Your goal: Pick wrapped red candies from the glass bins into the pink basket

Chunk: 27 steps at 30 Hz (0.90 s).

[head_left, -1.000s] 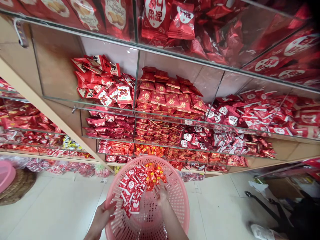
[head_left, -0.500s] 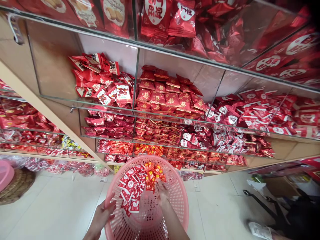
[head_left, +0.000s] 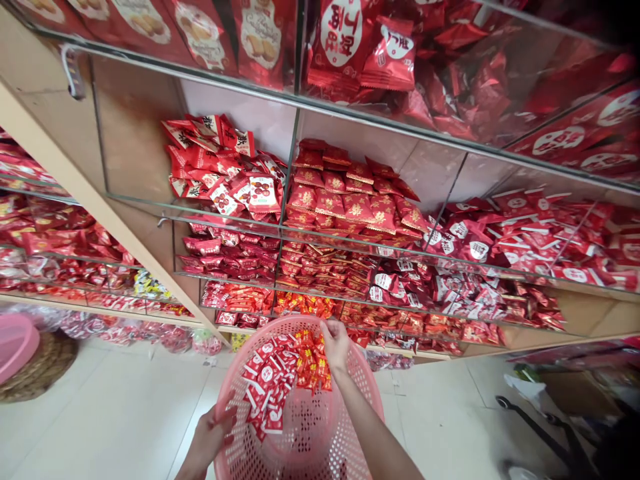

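Observation:
A pink perforated plastic basket point(head_left: 357, 420) sits low in front of me, its upper part just before the shelves. My left hand point(head_left: 213, 433) grips its left side, fingers over the rim. Inside lie red-and-white candy packets point(head_left: 270, 380) on the left and a smaller cluster of orange-red candy packets point(head_left: 314, 363) beside them. Over the basket's far right side, my right hand point(head_left: 336, 343) is next to the orange-red packets with its fingers partly bent and apart; I see nothing in it. Its fingertips overlap the far rim in view, but contact is unclear.
Glass-fronted shelves hold red packaged sweets point(head_left: 350, 200) in divided bins. Another rack point(head_left: 65, 233) stands left. On the tiled floor point(head_left: 125, 400), a pink basin point(head_left: 17, 347) rests on a woven basket point(head_left: 45, 370). Black chair legs point(head_left: 540, 427) are at lower right.
My right hand has lifted up and slightly right, from the orange-red packets toward the far rim. My left hand keeps its hold on the basket. The view has shifted slightly.

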Each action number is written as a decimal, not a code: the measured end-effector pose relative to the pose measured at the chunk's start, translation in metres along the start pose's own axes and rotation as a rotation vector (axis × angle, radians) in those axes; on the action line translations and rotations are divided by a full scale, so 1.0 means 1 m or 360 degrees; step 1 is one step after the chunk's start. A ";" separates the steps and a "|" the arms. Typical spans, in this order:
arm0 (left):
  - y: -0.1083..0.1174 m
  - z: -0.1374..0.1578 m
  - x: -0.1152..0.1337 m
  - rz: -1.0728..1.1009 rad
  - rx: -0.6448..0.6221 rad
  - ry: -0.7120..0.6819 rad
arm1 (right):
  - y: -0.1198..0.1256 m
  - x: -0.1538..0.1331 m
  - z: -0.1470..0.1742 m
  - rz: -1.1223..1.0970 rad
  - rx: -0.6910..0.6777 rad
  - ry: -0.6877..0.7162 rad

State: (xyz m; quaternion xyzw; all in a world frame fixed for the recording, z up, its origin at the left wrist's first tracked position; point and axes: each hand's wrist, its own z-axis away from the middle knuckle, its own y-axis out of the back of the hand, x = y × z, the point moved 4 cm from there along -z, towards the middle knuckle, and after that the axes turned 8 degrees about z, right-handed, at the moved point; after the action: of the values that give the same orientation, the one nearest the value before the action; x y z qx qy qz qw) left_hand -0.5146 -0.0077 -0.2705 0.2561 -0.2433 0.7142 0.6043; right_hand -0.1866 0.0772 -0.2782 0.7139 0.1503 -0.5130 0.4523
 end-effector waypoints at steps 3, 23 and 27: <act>0.004 -0.007 -0.008 -0.0009 0.0041 -0.0095 | -0.033 -0.019 -0.041 0.0186 -0.0269 0.0129; 0.006 -0.019 -0.018 0.0078 0.0068 -0.0108 | -0.096 -0.028 -0.087 0.0665 -0.0653 0.0221; 0.005 -0.016 -0.017 0.0086 0.0055 -0.0097 | -0.076 -0.027 -0.071 0.0490 -0.0577 0.0213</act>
State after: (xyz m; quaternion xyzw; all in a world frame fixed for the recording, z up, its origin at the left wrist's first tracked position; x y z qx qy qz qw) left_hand -0.5184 -0.0101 -0.2936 0.2814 -0.2559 0.7262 0.5727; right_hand -0.2073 0.1819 -0.2871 0.6679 0.1589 -0.3544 0.6348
